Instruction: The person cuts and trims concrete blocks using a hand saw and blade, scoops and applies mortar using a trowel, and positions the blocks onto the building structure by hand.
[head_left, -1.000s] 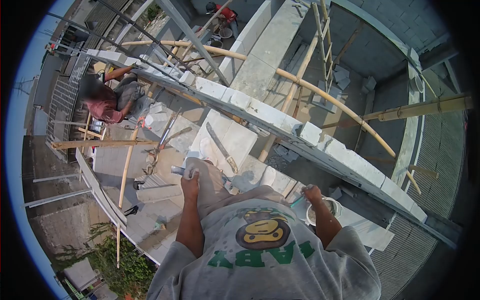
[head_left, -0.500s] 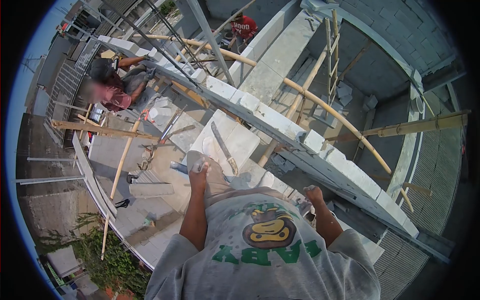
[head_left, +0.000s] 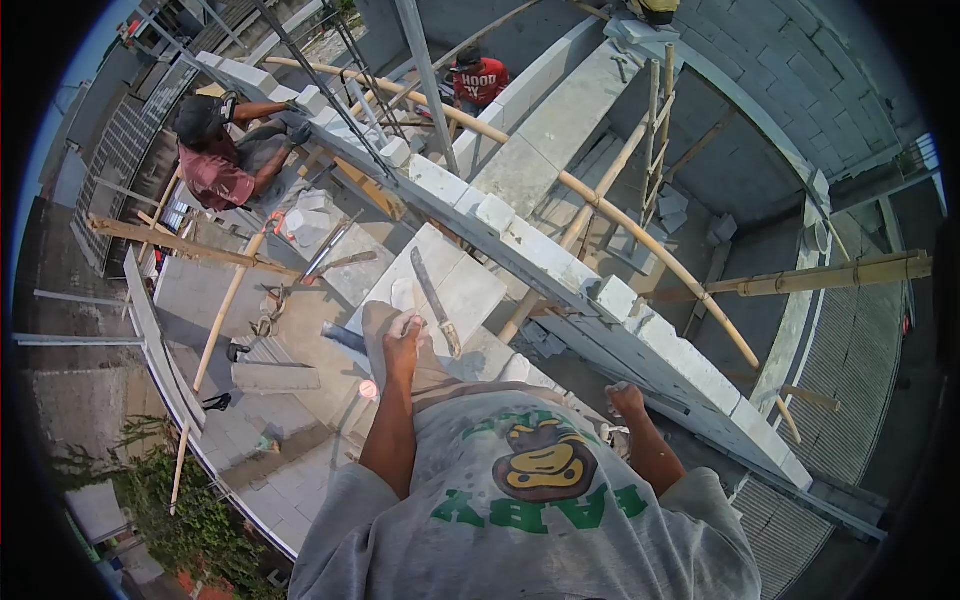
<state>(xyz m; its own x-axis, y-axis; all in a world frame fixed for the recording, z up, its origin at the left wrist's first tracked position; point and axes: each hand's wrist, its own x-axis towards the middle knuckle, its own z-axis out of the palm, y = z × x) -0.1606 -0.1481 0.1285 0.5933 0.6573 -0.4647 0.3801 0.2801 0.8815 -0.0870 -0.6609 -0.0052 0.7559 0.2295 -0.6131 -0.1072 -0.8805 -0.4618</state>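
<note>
My left hand [head_left: 404,337] hangs over my left knee, its fingers curled closed, with no object showing in them. Out to the right, beside the block wall, my right hand [head_left: 626,399] is a dusty closed fist; nothing sticks out of it. Just beyond my left hand lies a long-bladed tool [head_left: 436,300] with a pale handle; whether it is a saw or a machete I cannot tell. Large white blocks [head_left: 480,292] lie under its blade. A dark cylindrical object [head_left: 345,337] is left of my knee.
A low block wall [head_left: 560,250] runs diagonally on my right, crossed by bamboo poles [head_left: 690,262]. A co-worker in a dusty red shirt [head_left: 215,180] crouches at its far left part. Another person in red [head_left: 482,82] is beyond it. Tools [head_left: 335,245] lie ahead; the floor edge [head_left: 190,385] is left.
The view has shifted slightly, so the surroundings sit a little further left. My left hand has moved slightly to the right over the knee. The crouching co-worker's head and arms have shifted.
</note>
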